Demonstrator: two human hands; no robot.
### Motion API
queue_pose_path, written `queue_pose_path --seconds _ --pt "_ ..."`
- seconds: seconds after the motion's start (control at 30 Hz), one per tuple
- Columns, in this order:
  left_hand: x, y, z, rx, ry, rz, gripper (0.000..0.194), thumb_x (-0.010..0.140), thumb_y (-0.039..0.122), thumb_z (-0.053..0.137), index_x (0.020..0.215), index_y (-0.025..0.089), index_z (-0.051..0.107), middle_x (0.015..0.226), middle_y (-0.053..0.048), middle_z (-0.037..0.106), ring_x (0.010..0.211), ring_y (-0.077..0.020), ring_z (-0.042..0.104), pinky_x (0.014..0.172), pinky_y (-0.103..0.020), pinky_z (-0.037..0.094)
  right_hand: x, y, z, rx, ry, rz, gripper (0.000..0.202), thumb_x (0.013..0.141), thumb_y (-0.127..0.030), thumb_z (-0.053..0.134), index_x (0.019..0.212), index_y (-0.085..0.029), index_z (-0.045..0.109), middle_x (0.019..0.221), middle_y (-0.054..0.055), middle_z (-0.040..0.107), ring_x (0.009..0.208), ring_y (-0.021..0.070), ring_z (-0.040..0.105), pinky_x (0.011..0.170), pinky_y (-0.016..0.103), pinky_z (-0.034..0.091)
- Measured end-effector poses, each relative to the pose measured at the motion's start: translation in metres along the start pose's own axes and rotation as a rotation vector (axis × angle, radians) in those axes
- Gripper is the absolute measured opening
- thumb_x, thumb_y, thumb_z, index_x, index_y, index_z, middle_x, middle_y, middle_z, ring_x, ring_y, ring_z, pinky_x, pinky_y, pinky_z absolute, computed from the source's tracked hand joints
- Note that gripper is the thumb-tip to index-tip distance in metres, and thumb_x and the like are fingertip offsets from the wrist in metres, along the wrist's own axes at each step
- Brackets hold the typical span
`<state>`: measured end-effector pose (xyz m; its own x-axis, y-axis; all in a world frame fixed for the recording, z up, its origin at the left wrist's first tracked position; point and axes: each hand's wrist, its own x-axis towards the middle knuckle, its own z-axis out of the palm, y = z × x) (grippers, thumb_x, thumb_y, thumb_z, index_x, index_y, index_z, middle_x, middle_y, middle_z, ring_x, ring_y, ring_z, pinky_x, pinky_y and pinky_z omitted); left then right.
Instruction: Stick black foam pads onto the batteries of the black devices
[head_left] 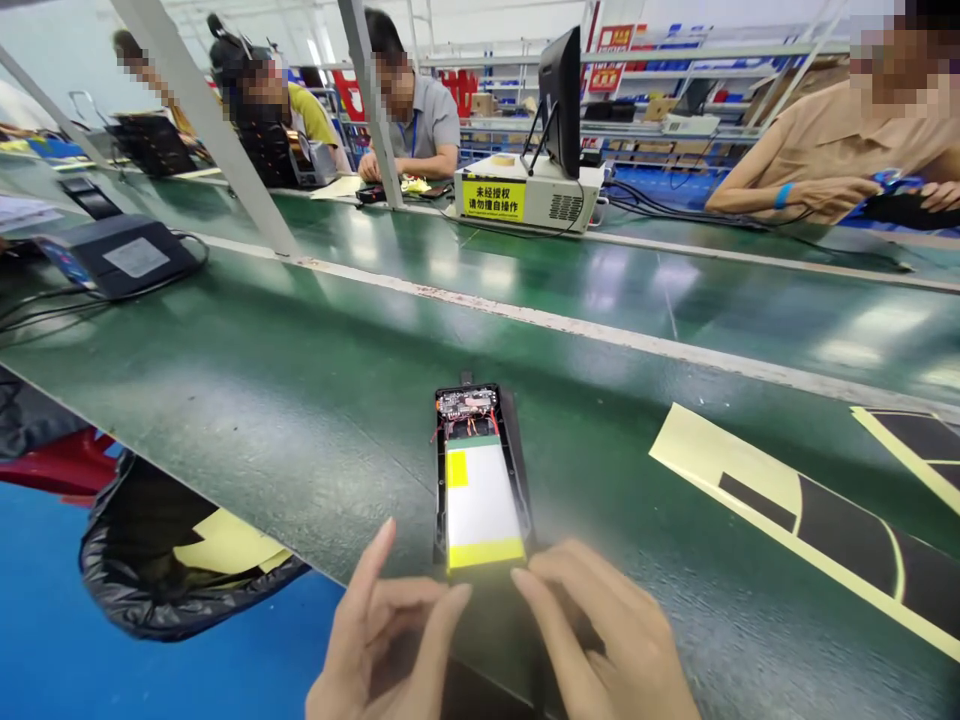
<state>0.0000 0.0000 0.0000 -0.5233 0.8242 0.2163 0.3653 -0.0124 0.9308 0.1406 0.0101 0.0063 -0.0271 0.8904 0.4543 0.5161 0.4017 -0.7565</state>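
An open black device casing (440, 515) lies on the green workbench, its far end pointing away from me. Inside sits a flat silver battery pack (486, 505) with yellow tape at its near end and on its left side. A circuit board (466, 403) with thin red wires fills the far end. My left hand (397, 630) is pinched at the casing's near left corner, one finger raised. At the near right corner my right hand (600, 625) is also pinched. A dark area shows between the fingertips; what they hold is hard to make out.
Yellow backing sheets with black cut-out pieces (780, 500) lie to the right. A black-lined bin (142, 560) stands below the bench's left edge. A dark box-shaped unit (124, 255) with cables sits at the left. Across the bench are a monitor (561, 105) and several people working.
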Motion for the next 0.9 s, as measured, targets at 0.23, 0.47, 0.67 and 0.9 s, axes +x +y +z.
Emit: queue_pose_path --seconds 0.23,0.47,0.67,0.9 --pt "0.004 -0.004 0.002 -0.012 0.012 0.153 0.059 0.076 0.026 0.08 0.13 0.021 0.057 0.071 0.005 0.07 0.059 -0.01 0.066 0.062 -0.015 0.057 0.0 0.004 0.0 0.0 0.045 -0.075 0.017 0.099 -0.007 0.049 0.087 -0.017 0.056 0.076 0.0 0.055 0.064 0.0138 0.051 0.058 0.026 0.041" --pt "0.0 0.006 0.001 -0.056 0.091 0.285 0.052 0.074 0.021 0.08 0.122 0.019 0.061 0.07 0.006 0.069 0.057 -0.0097 0.065 0.059 -0.019 0.056 -0.003 -0.006 -0.001 0.025 0.123 -0.066 0.019 0.097 -0.003 0.051 0.087 -0.018 0.057 0.077 0.0 0.057 0.063 0.0128 0.053 0.06 0.026 0.042" --pt "0.003 0.006 0.005 -0.041 0.112 0.325 0.047 0.073 0.016 0.081 0.116 0.017 0.062 0.071 0.005 0.069 0.058 -0.0106 0.066 0.058 -0.021 0.056 -0.001 -0.002 -0.001 0.04 0.092 -0.116 0.017 0.096 -0.001 0.051 0.089 -0.016 0.056 0.078 0.001 0.058 0.064 0.0137 0.052 0.058 0.027 0.043" --pt "0.004 0.003 0.007 -0.033 0.094 0.341 0.046 0.074 0.014 0.08 0.116 0.017 0.061 0.071 0.005 0.069 0.057 -0.0123 0.066 0.052 -0.023 0.056 -0.001 -0.001 -0.001 0.038 0.109 -0.115 0.016 0.095 -0.001 0.054 0.09 -0.016 0.057 0.077 0.002 0.058 0.063 0.014 0.052 0.057 0.027 0.042"
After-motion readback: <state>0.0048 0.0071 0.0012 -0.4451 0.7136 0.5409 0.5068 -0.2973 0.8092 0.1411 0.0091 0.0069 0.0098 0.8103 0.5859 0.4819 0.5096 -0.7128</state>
